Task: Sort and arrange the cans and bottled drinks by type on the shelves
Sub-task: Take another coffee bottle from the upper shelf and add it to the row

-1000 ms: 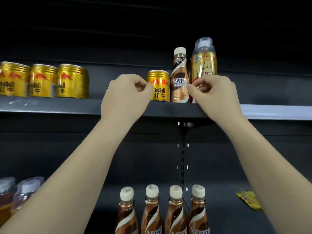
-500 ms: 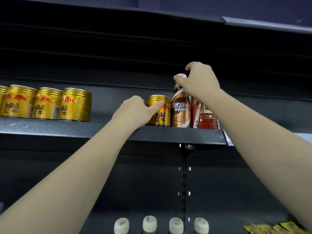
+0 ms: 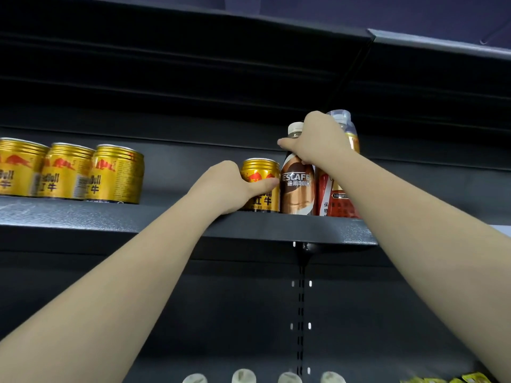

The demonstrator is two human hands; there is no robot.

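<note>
Gold Red Bull can [image 3: 262,186] upright on the dark upper shelf [image 3: 138,219], brown Nescafé bottle [image 3: 297,186] touching its right, red-and-gold bottle [image 3: 334,197] beside, three more gold cans [image 3: 69,171] grouped left.

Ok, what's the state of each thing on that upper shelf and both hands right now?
Left hand: grips lone gold Red Bull can, upright on shelf.
Right hand: grips neck of brown Nescafe bottle, upright, capped.
Red-and-gold clear-capped bottle: upright behind arm.
Three gold cans: upright, in a row.

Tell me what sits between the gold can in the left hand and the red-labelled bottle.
Head view: a brown Nescafe bottle, gripped by the right hand.
</note>
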